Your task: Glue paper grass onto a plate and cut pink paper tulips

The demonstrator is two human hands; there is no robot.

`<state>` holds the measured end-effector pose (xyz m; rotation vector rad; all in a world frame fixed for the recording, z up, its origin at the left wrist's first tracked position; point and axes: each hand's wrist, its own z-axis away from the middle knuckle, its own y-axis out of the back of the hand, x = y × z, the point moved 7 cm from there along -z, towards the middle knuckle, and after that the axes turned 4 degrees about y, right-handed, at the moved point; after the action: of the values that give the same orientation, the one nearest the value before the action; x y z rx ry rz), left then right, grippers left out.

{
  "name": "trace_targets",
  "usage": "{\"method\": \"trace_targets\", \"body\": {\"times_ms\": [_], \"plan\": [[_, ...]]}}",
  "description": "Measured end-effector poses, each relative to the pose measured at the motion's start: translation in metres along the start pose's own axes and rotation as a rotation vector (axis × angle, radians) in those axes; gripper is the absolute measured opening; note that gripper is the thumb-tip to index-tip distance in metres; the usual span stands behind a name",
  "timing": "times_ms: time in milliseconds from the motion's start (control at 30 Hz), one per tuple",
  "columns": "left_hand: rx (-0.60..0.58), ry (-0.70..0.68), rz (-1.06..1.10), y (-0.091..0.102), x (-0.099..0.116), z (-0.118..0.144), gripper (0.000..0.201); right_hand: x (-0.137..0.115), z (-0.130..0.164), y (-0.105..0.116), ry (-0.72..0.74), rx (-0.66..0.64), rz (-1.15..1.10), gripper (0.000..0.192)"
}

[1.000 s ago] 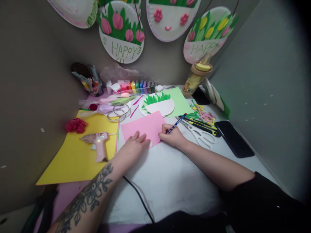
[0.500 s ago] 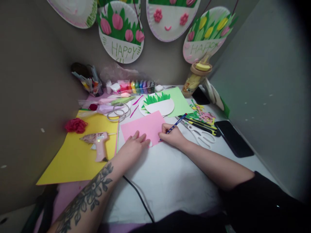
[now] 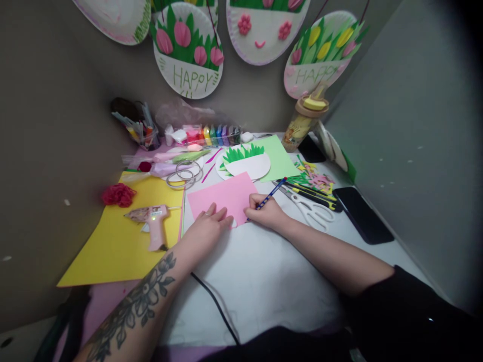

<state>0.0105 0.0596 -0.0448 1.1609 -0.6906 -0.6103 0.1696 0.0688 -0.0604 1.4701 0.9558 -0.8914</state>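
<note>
— Hands first: what were they doing?

— Left hand (image 3: pixel 207 229) lay flat, fingers spread, pressing the near edge of the pink paper (image 3: pixel 222 197) so the sheet would not slide on the white table (image 3: pixel 264 281). Right hand (image 3: pixel 267 211) was closed around the blue pencil (image 3: pixel 269 194), tip down on the paper's near right corner.

— Beyond the sheet?

— Glue gun (image 3: pixel 151 221) sat on the yellow sheet (image 3: pixel 113 246) to my left, off the work area. White scissors (image 3: pixel 313 210) lay just right of my writing hand, within reach. Farther back, a paper plate (image 3: pixel 247 164) with green grass cutouts.
</note>
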Motion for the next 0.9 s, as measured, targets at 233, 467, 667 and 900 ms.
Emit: {"method": "trace_targets", "body": {"times_ms": [233,467,667,900], "plan": [[-0.012,0.01,-0.012,0.002,0.001,-0.0001,0.045,-0.0023,0.0001,-0.0025,0.0,-0.028,-0.022,0.024],[-0.002,-0.004,-0.01,0.0,0.0003,0.0,0.046,0.0002,0.0003,-0.0018,0.023,-0.014,-0.009,0.023],[0.003,-0.003,-0.008,-0.0006,-0.0001,-0.0002,0.046,0.0009,0.0003,0.0002,0.005,0.007,-0.025,0.022],[0.001,-0.005,-0.012,-0.0016,-0.0005,-0.0005,0.045,0.0,0.0002,0.0006,0.017,0.012,-0.002,0.022]]}}
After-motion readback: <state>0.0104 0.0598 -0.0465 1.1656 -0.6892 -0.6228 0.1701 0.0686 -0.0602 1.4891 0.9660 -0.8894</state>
